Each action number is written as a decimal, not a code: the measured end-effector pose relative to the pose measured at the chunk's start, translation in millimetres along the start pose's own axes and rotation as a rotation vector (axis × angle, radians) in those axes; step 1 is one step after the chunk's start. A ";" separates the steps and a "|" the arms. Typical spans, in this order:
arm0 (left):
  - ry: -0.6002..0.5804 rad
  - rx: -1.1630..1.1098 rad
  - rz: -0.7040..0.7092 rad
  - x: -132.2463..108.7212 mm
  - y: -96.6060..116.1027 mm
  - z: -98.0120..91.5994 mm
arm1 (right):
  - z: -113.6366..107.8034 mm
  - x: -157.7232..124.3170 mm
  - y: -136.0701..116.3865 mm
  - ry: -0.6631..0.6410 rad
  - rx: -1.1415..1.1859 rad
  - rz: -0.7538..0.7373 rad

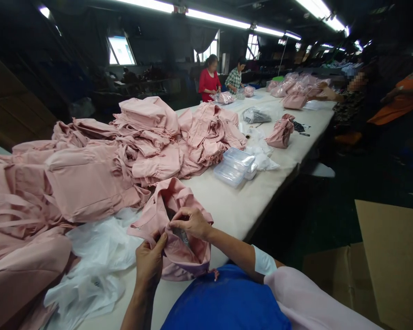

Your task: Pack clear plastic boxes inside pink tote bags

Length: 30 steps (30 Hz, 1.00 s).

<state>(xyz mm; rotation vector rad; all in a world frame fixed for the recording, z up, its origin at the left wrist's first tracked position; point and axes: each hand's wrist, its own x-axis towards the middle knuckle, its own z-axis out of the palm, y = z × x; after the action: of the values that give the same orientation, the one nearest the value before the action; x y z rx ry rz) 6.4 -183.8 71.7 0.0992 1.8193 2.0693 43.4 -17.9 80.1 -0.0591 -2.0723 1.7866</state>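
A bunched pink garment [174, 215] lies at the near edge of the long white table [234, 201]. My left hand [149, 261] grips its near fold from below. My right hand [191, 222] pinches the fabric at the opening on top, where a dark lining or label shows. Both hands hold the same garment close to my body. Another pink garment [306, 298] is draped over my right arm.
A big heap of pink garments [99, 160] covers the table's left side, with white plastic bags [96, 266] in front. Clear plastic boxes [234, 167] stand mid-table. Other people work at the far end and right side. Cardboard [388, 261] lies on the floor at right.
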 end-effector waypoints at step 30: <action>0.188 -0.114 -0.044 20.0 -9.2 -7.3 | -45.6 -71.6 -57.3 -0.730 0.318 0.561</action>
<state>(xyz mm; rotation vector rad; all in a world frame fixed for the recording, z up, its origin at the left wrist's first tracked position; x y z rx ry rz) -12.1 -183.3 57.8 -0.1703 1.7856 2.2095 137.0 -6.1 120.1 0.1384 -2.3484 2.7913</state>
